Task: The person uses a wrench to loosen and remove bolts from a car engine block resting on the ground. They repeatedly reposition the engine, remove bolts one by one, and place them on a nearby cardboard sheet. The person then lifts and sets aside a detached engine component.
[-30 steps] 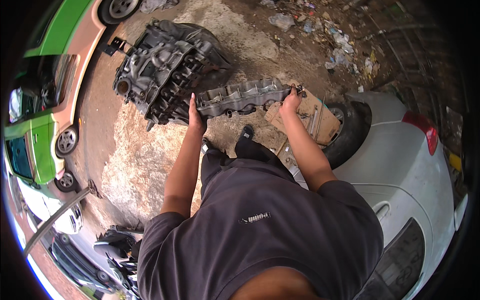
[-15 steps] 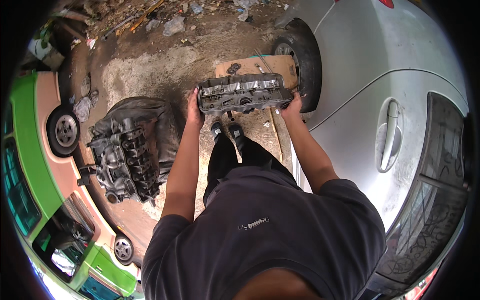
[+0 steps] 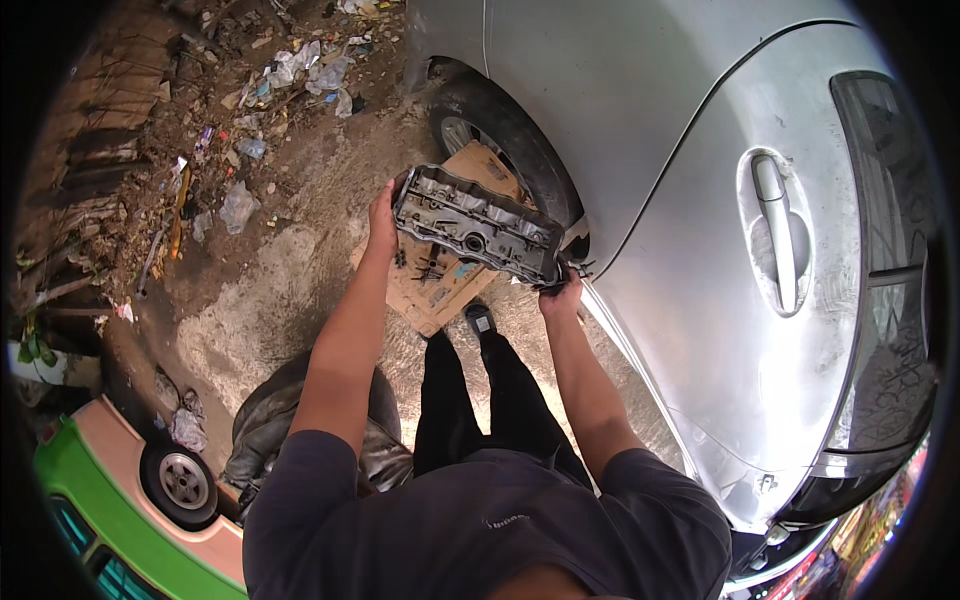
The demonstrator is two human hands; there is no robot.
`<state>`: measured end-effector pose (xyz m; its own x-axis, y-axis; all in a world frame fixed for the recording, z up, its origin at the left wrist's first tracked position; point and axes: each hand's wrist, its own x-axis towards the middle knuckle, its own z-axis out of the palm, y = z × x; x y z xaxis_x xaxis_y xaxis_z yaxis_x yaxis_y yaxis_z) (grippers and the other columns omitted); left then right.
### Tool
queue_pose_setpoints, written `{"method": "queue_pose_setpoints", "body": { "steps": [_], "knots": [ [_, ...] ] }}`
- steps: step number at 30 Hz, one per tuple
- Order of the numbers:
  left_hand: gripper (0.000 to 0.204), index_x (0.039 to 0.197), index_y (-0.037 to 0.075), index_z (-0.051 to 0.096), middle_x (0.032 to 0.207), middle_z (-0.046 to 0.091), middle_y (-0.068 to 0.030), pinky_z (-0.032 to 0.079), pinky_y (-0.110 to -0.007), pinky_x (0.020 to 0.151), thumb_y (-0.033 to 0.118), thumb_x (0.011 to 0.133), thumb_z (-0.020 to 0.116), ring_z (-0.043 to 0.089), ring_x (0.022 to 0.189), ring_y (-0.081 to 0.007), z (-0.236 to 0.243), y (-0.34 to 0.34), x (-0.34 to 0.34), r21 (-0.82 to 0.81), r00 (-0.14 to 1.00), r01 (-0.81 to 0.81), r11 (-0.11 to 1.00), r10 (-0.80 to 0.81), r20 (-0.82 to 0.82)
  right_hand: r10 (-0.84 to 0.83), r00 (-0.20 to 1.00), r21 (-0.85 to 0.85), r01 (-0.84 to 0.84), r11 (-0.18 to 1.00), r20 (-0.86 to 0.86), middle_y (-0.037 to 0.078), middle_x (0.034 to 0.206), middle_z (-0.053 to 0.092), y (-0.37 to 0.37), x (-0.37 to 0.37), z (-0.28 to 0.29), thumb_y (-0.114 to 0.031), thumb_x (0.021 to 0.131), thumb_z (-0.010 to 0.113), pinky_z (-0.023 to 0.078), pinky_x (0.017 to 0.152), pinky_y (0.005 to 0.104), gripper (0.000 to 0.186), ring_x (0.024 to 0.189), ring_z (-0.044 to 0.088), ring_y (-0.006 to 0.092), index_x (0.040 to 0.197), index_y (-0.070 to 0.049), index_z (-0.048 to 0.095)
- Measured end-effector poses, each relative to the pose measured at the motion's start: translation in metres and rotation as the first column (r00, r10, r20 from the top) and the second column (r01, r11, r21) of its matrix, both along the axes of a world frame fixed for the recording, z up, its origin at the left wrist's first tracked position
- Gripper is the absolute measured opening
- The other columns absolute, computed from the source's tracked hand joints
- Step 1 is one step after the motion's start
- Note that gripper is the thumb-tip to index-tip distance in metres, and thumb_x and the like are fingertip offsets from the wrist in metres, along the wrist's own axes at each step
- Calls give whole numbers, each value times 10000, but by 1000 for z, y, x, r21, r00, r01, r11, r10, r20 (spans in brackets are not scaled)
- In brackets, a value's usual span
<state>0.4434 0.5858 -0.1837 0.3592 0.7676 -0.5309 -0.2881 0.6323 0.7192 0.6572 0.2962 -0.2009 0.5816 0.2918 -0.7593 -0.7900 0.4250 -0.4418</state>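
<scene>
A grey metal engine valve cover (image 3: 478, 222) is held up in front of me, its hollow, ribbed inner side facing me. It slants down to the right. My left hand (image 3: 382, 225) is closed round its left end. At the other end, my right hand (image 3: 562, 297) grips the lower corner, with some fingers hidden behind the part. Below the valve cover, a flattened cardboard sheet (image 3: 402, 300) lies on the ground with small dark metal parts (image 3: 430, 268) on it.
A silver car (image 3: 660, 120) stands close on my right, its front tyre (image 3: 525, 135) beside the cardboard. Black sheeting (image 3: 265, 420) lies at lower left, near a green and pink vehicle (image 3: 110, 480). Litter (image 3: 300, 70) covers the ground at far left.
My view and body have turned right, toward the silver car's wheel. The valve cover, still in both hands, now tilts down to the right over the cardboard. The engine block at left has left view.
</scene>
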Motion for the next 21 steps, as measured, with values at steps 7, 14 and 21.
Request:
{"method": "queue_pose_setpoints", "body": {
  "steps": [7,14,21],
  "knots": [
    [423,1205,18,643,1113,672,-69,461,-283,877,349,956,559,623,972,-166,-25,57,60,149,979,197,969,-186,-87,-121,992,-13,121,993,-25,132,1094,672,37,12,-41,-178,947,352,527,889,399,361,986,649,280,1137,-5,606],
    [388,1120,4,671,995,689,-57,473,-274,819,344,959,575,625,881,-142,-60,72,104,103,973,225,969,-218,-71,-123,992,-125,119,985,-19,119,1120,652,46,22,-51,-212,944,367,512,894,394,358,1037,610,248,1124,-23,612],
    [376,1177,-17,639,1099,665,-70,441,-270,888,283,964,562,604,969,-153,-81,75,116,77,971,227,971,-220,-89,-68,998,-197,69,978,8,82,1205,592,38,29,-69,-251,963,352,417,973,387,385,1145,515,220,1200,-43,573]
  ]
}}
